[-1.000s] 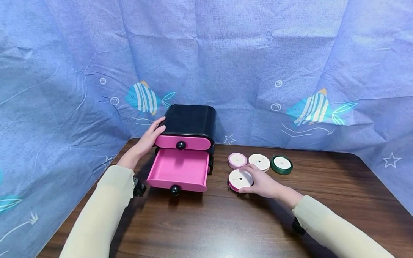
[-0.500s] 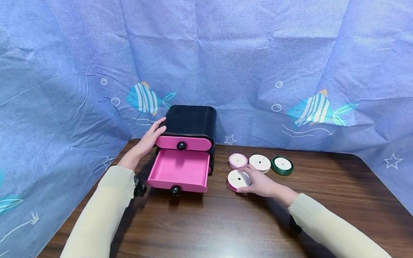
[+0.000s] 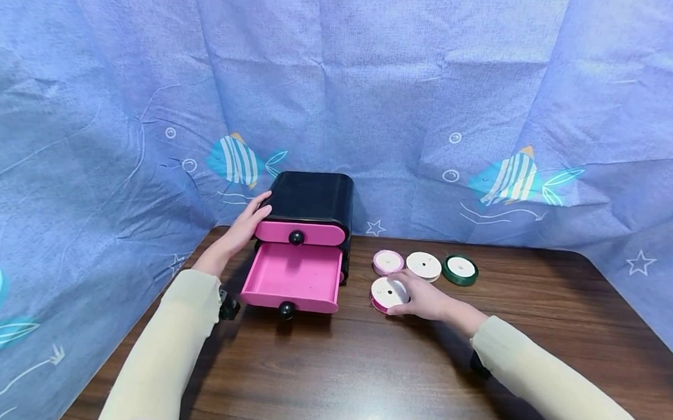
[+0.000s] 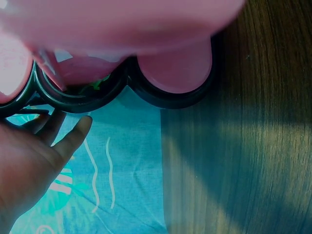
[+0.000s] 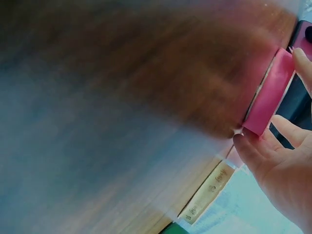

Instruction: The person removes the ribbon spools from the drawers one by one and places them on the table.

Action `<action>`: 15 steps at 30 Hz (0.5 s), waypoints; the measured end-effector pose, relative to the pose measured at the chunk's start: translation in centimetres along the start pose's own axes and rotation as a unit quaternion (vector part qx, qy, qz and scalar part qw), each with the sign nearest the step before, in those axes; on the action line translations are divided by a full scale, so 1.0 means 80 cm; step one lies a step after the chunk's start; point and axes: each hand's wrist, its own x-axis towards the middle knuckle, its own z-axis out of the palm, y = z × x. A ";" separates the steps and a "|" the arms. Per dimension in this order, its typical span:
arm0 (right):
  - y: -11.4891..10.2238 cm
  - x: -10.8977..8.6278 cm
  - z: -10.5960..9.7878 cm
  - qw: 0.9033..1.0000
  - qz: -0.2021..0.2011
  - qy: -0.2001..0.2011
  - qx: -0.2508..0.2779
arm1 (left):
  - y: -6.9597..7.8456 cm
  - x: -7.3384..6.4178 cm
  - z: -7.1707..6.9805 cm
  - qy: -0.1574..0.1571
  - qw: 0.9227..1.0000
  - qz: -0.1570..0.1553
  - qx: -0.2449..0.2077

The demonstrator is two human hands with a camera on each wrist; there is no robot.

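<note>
nearest to me, two pale cream sleeves point(image 3: 171, 328) reach forward over a dark brown wood-grain table point(image 3: 320, 370), a black device on each wrist. my hands are well apart. just ahead of my left wrist and to its right, a pink drawer point(image 3: 295, 276) with a round black knob point(image 3: 286, 310) is pulled out. my right hand point(image 3: 422, 298) holds a magenta ribbon spool point(image 3: 386, 291) by its edge, thumb on the near side and fingers on the far side; its white face is up. i cannot tell whether it touches the tabletop. just beyond that hand three more spools sit in a row, left to right: pale pink spool point(image 3: 388, 263), cream-white spool point(image 3: 423, 265), dark green spool point(image 3: 460, 270). my left hand point(image 3: 238, 231) rests against the left side of a black drawer unit point(image 3: 311, 197), fingers extended and gripping nothing. to the right of those fingers, its pink top drawer point(image 3: 324, 235) is closed. beyond both hands hangs a blue curtain point(image 3: 340, 111) printed with striped fish, bubbles and stars.
</note>
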 end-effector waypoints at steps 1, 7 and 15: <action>-0.001 -0.001 -0.001 1.000 -0.001 0.002 0.000 | 0.004 -0.002 0.001 -0.002 1.000 -0.002 -0.003; -0.016 -0.013 -0.008 0.999 -0.016 0.042 0.010 | 0.022 -0.014 0.004 -0.009 1.000 -0.013 0.005; -0.059 -0.025 -0.007 0.991 -0.027 0.073 0.108 | 0.015 -0.011 0.002 -0.006 1.000 -0.016 0.005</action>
